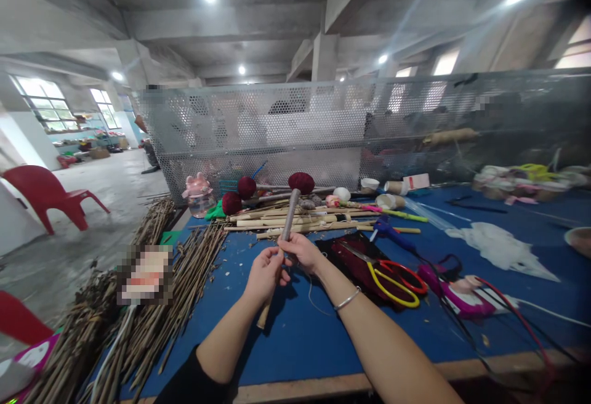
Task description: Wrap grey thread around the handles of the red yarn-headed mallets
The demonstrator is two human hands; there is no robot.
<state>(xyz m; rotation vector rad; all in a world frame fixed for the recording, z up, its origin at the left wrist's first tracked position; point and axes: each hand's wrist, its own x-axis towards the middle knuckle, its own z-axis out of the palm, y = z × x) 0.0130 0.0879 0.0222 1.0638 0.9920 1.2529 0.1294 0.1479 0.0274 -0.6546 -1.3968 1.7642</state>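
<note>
Near the middle of the table, a stick (290, 215) slants upward and away, grey-brown along its upper part and paler at its lower end. A dark red rounded head (301, 182) shows at its far end; whether the two are joined I cannot tell. My left hand (266, 273) pinches the stick around its middle. Just above it, my right hand (300, 251), with a bangle on the wrist, is closed on the same stick. Below the right hand a thin thread (313, 296) loops down. Scissors (392, 281) with red and yellow handles lie on dark red cloth (344, 262) to the right.
Bundles of thin twigs (184, 287) cover the left side. Behind my hands lie pale sticks (258, 222) and dark red balls (231, 203). A blue glue gun (392, 234), cables and a plastic bag (501, 247) occupy the right. A perforated metal screen (258, 136) borders the back.
</note>
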